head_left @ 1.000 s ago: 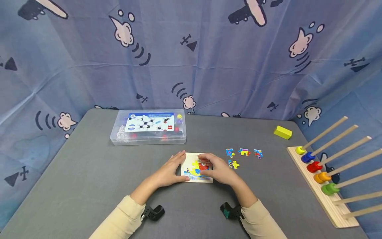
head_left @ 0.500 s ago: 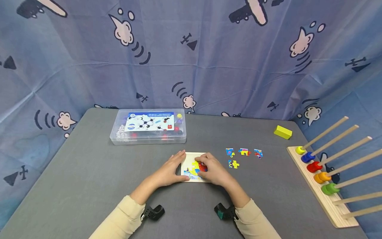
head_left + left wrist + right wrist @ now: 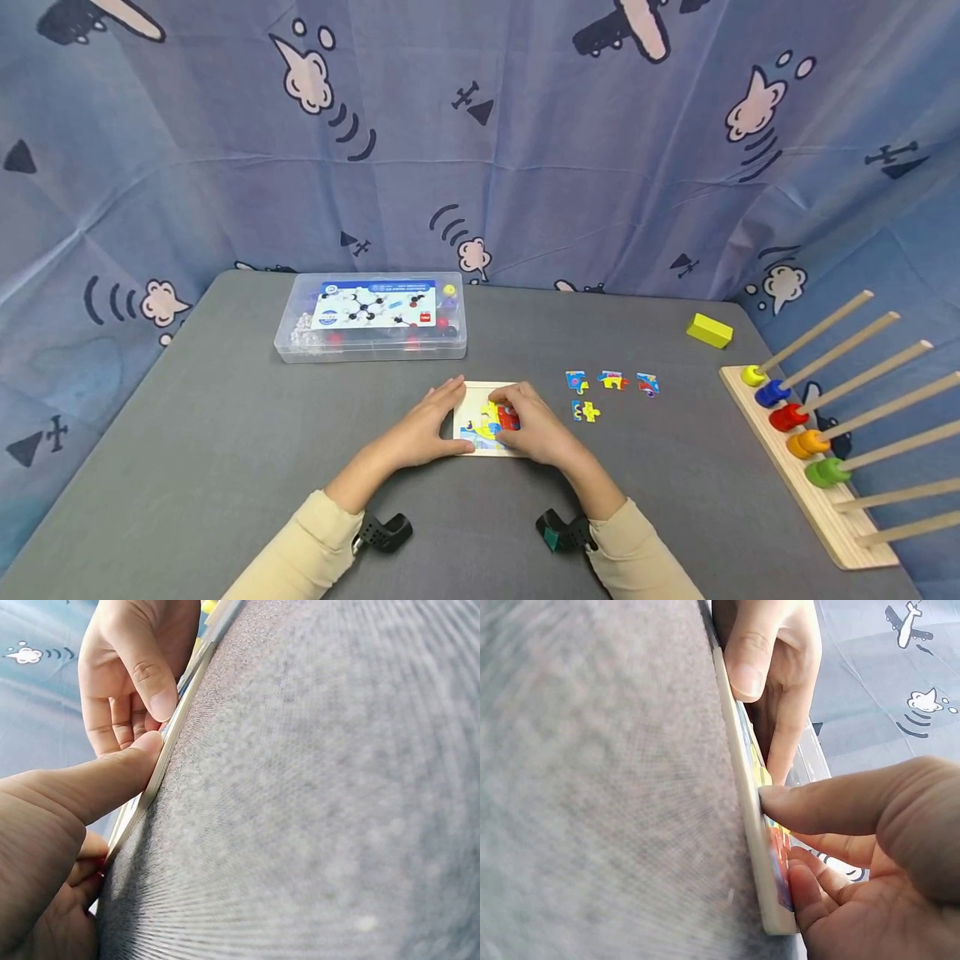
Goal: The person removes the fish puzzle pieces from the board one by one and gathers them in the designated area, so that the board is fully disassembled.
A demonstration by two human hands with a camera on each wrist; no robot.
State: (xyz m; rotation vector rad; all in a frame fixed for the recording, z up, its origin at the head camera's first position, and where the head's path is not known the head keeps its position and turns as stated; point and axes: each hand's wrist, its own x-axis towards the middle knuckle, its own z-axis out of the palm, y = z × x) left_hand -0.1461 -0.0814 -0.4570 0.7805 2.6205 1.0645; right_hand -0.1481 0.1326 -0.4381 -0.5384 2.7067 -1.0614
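Note:
A small wooden jigsaw tray lies flat on the table, partly filled with coloured puzzle pieces. My left hand grips its left side, the thumb on the near rim and the fingers along the far left edge. Over the right half, my right hand has its fingers curled round a red puzzle piece lying in the tray. In the right wrist view, the right thumb touches the picture side near the rim. The right hand hides the tray's right edge.
Several loose puzzle pieces lie right of the tray. A clear plastic box with a molecule label stands behind, to the left. A yellow block sits at the back right. A wooden peg rack with coloured rings lines the right edge.
My right hand has moved slightly left and its fingers have curled down onto the red piece; it stays about there since half a second ago. The left hand keeps its hold on the tray.

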